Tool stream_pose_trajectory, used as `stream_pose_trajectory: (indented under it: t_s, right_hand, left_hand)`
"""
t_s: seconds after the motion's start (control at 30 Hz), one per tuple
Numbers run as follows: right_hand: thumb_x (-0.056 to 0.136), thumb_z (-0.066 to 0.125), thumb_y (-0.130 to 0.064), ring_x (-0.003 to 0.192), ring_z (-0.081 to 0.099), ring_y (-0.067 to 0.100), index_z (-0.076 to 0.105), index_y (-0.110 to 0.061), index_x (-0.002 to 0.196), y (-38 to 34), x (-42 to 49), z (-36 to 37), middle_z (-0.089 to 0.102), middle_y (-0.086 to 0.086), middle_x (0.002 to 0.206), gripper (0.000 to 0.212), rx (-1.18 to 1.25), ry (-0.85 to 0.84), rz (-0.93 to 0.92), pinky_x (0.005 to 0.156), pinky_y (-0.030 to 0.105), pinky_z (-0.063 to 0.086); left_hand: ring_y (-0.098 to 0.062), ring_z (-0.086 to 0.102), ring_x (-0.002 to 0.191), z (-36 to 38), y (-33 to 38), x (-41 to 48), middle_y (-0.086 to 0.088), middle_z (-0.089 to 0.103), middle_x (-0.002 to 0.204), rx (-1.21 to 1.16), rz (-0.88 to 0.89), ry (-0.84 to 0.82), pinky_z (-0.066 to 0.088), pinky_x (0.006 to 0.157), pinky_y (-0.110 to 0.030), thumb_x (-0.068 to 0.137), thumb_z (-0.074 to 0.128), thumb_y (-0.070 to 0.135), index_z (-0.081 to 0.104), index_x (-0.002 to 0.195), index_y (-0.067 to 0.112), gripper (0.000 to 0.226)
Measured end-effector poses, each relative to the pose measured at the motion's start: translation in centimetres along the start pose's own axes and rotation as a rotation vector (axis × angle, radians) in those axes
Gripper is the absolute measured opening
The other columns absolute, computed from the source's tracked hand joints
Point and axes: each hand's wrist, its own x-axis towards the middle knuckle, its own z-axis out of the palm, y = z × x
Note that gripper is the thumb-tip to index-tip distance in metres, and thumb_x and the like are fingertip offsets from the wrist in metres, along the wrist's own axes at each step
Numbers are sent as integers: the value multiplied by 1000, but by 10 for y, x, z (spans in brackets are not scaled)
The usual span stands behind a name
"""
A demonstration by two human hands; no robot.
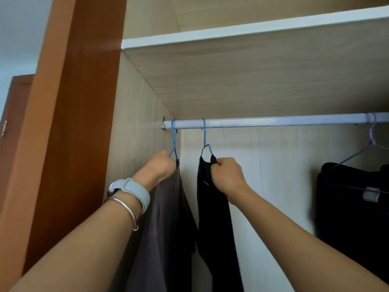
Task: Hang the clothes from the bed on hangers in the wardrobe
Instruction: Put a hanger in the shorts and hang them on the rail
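left hand (160,167) fingers (165,155) curled, seemingly on blue hanger (173,142), right hand (227,175) pinching black garment (212,220), dark clothes (353,211) far right

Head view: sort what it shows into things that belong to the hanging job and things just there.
In the job: left hand gripping the left blue hanger with the brown garment; right hand pinching the black garment on the right blue hanger; wardrobe rail.
Just there: shelf, wardrobe door, wristwatch, bangle, purple-hooked hanger with dark clothing.
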Motion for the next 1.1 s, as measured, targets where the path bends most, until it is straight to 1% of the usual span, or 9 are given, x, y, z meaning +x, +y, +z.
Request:
stream_pose_trajectory:
  t_s: [0.13,0.23,0.37,0.53,0.67,0.8,0.9,1.0,1.1]
  right_hand:
    - [88,36,-2,71,50,26,62,3,98,-5,4,21,54,12,87,29,19,-39,10,55,26,38]
    - [88,38,-3,76,52,27,59,3,94,-9,5,28,54,13,91,22,5,-50,25,64,29,41]
    - [90,41,-10,77,51,27,50,-6,85,-13,1,31,52,12,89,11,18,-98,5,60,28,42]
    - [94,41,-38,51,50,14,65,-1,98,1,-15,-11,57,5,74,45,6,-283,-48,43,18,36]
    - [91,47,-33,81,63,26,71,-3,92,45,-17,-88,71,16,90,38,-411,-33,-115,74,29,48]
    - [85,46,-26,100,61,36,64,-11,73,89,-28,-186,67,19,102,26,-838,211,-25,81,36,48]
    - [88,46,-26,120,43,35,65,-18,108,106,-42,-251,54,15,125,28,-1108,363,77,100,41,36]
    - [91,44,-29,139,14,36,45,-16,131,118,-52,-297,29,15,146,43,-1303,466,230,115,48,10]
    - [92,44,-31,135,21,42,25,-11,142,127,-57,-321,25,23,147,56,-1269,468,349,109,51,22]
  left_hand:
    - [-33,56,92,1,-1,1,-24,61,111,28,2,11,41,71,-31,87,41,2,56,111,-6,30]
    - [-38,56,107,2,2,-3,-26,59,117,74,32,20,43,76,-35,89,39,2,56,112,-7,29]
    - [-35,55,92,1,8,-11,-20,58,91,130,186,59,43,69,-34,88,36,-2,51,74,2,21]
    - [-39,57,100,22,27,-28,-21,64,104,206,421,192,47,84,-41,93,38,25,57,95,6,27]
    - [-37,51,118,47,28,-33,-23,58,124,255,347,129,42,92,-35,92,44,26,53,119,3,37]
    - [-45,52,115,62,16,-42,-31,58,121,171,318,204,42,95,-42,88,44,8,45,130,5,42]
    - [-53,53,106,73,15,-50,-38,58,113,115,321,278,43,91,-50,91,39,6,44,127,0,37]
    - [-55,52,104,81,21,-52,-40,57,109,65,268,275,43,86,-50,94,36,11,47,118,-5,30]
    - [-54,52,102,85,28,-52,-40,57,107,50,231,251,42,83,-48,96,35,17,47,113,-7,32]
